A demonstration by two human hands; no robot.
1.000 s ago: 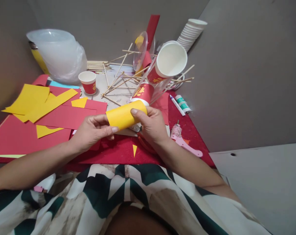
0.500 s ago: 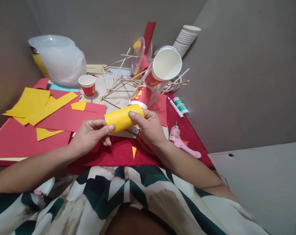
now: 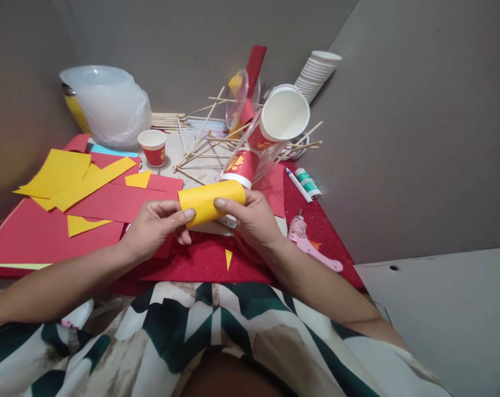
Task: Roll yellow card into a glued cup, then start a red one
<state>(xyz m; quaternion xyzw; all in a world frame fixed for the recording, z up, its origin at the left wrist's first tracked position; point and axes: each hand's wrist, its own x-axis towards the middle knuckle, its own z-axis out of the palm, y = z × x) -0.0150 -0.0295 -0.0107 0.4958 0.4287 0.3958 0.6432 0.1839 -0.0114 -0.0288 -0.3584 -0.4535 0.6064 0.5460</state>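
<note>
A yellow paper roll (image 3: 210, 199) lies sideways between both hands, just above the red felt sheet (image 3: 200, 256). My left hand (image 3: 156, 226) pinches its left end with thumb and forefinger. My right hand (image 3: 252, 218) wraps round its right end, thumb pressed on the front. Right behind the roll stands an upturned red and white paper cup (image 3: 241, 165), with another cup (image 3: 280, 118) tilted above it on wooden sticks (image 3: 204, 140).
Yellow and red paper sheets (image 3: 80, 184) lie at the left. A small red cup (image 3: 154, 146) and a plastic bag (image 3: 105, 105) stand behind them. A pink glue gun (image 3: 310, 242), a glue tube (image 3: 308, 182) and stacked white cups (image 3: 316, 71) are at the right.
The roll has tilted to lie nearly level and my right thumb has slid leftward along it. Both hands keep their hold; the view has shifted slightly.
</note>
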